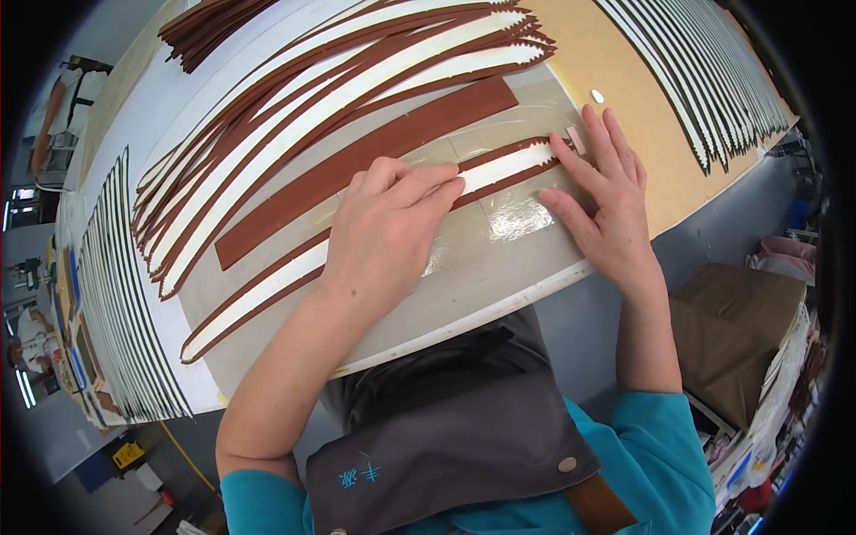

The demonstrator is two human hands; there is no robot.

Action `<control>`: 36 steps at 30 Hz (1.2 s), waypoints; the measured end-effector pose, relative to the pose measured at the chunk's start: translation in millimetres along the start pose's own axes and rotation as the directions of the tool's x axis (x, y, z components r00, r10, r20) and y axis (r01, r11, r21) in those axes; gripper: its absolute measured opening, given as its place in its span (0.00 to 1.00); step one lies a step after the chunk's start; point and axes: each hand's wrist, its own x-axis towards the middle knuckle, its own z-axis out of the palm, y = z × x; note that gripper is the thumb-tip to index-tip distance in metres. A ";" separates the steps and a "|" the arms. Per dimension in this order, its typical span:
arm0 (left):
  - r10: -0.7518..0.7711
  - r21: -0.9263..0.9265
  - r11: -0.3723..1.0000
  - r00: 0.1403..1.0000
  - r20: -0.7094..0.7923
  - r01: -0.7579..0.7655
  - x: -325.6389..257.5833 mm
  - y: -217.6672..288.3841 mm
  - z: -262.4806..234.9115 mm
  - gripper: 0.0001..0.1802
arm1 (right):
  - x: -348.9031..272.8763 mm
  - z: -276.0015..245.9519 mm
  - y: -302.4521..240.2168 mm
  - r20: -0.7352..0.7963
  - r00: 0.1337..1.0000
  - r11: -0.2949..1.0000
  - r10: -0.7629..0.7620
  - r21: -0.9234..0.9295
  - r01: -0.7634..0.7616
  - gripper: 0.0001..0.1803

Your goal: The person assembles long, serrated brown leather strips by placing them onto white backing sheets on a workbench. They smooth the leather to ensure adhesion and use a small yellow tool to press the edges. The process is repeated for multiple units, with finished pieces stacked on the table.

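A long brown strip with a white middle [504, 171] and folded-over brown edges lies slantwise on the clear-topped work mat [526, 223]. My left hand [392, 218] rests across its middle, thumb and fingers pinched together at its upper brown edge. At the strip's notched right end is my right hand [606, 192], fingers apart. Its index fingertip touches that end, and its thumb sits just below. Beyond the strip lies a flat plain brown strip [366, 174]. A small pale pink piece [575, 140] lies by my right index finger.
A heap of similar brown-and-white strips [357, 89] covers the table's far side. Rows of narrow dark-edged white strips lie at left [125, 312] and far right [695, 80]. A small white oval [597, 95] lies beyond my right hand. A brown-covered box [736, 334] stands beside the table.
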 end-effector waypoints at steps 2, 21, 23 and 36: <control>0.015 0.035 0.999 1.000 -0.004 -0.014 -1.3 -0.4 2.5 0.19 | 0.1 -0.3 0.0 0.009 1.000 1.000 0.000 -0.004 0.000 0.30; 0.033 0.089 0.996 0.999 -0.020 -0.031 -14.1 -3.6 13.8 0.20 | 43.2 -16.0 -35.6 0.249 0.952 0.659 0.180 0.687 -0.304 0.20; 0.035 0.077 0.996 0.999 -0.013 -0.034 -13.9 -6.0 14.4 0.22 | 33.1 11.5 -51.5 0.105 0.975 0.727 0.197 0.652 -0.217 0.15; 0.007 -0.139 0.990 0.997 -0.073 -0.017 -14.9 -17.9 24.8 0.18 | 31.5 24.4 -89.3 -0.111 0.993 0.993 -0.044 0.102 0.055 0.02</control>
